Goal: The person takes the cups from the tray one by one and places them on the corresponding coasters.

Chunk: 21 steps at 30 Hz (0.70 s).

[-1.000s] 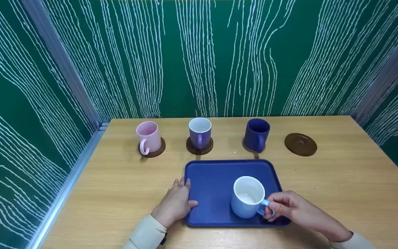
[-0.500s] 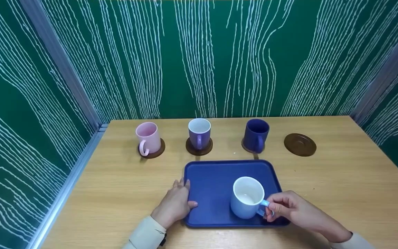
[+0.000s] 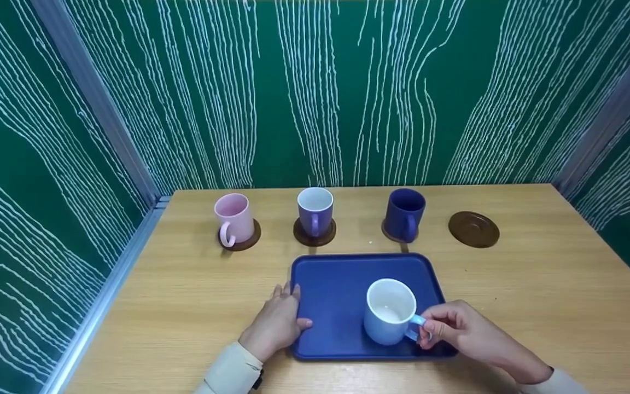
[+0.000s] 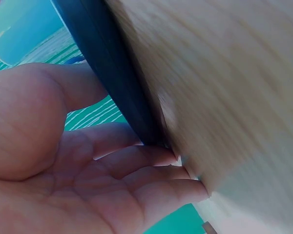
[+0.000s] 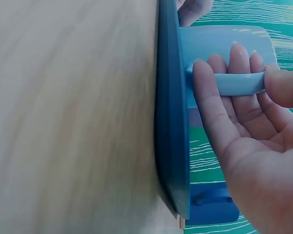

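Observation:
A light blue mug [image 3: 386, 323] with a white inside is upright over the right half of the dark blue tray [image 3: 331, 306]; its base seems to rest on the tray. My right hand [image 3: 460, 331] holds the mug's handle [image 5: 239, 84], fingers through or behind it and thumb against its outer side in the right wrist view. At the tray's left edge, my left hand [image 3: 275, 323] holds the rim, thumb over the inside and the other fingers along the outside. The left wrist view shows those fingertips [image 4: 198, 190] touching the table beneath the tray's edge.
Behind the tray stand a pink mug [image 3: 237, 219], a purple mug with a white inside [image 3: 320, 221] and a dark blue mug [image 3: 402, 216], each on a brown coaster. A bare brown coaster [image 3: 473, 229] lies at the right. Green patterned walls [image 3: 271, 109] enclose the wooden table [image 3: 184, 306].
The light blue mug and my right hand have shifted very slightly left. My left hand keeps its place on the tray's rim.

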Tool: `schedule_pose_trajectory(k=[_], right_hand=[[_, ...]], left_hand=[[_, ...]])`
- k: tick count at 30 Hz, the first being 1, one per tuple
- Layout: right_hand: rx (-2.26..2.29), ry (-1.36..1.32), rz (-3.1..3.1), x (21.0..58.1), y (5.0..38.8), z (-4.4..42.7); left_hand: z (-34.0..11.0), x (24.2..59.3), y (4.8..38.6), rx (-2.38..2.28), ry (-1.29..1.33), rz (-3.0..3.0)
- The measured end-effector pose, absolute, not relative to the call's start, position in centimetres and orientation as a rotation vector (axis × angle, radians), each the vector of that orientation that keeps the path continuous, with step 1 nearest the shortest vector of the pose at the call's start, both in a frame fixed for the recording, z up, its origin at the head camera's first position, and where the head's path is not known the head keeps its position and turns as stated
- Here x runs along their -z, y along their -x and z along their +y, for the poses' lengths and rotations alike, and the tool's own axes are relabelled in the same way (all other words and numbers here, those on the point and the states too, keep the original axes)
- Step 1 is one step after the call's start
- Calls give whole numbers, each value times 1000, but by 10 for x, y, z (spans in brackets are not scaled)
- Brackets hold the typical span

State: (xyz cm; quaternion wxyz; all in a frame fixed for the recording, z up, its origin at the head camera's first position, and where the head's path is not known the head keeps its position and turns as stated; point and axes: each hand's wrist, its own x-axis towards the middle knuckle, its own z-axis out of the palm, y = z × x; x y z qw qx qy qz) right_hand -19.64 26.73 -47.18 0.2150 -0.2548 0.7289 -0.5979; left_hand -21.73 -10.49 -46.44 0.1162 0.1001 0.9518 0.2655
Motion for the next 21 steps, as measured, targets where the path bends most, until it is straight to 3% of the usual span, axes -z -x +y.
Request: schedule_pose_trajectory(k=[10, 21], right_hand=[[1665, 723, 2111, 451, 199, 270], [1622, 617, 2347, 404, 202, 279]], left_hand=[[-104, 464, 218, -752, -320, 2812], [-104, 463, 217, -733, -281, 2802]])
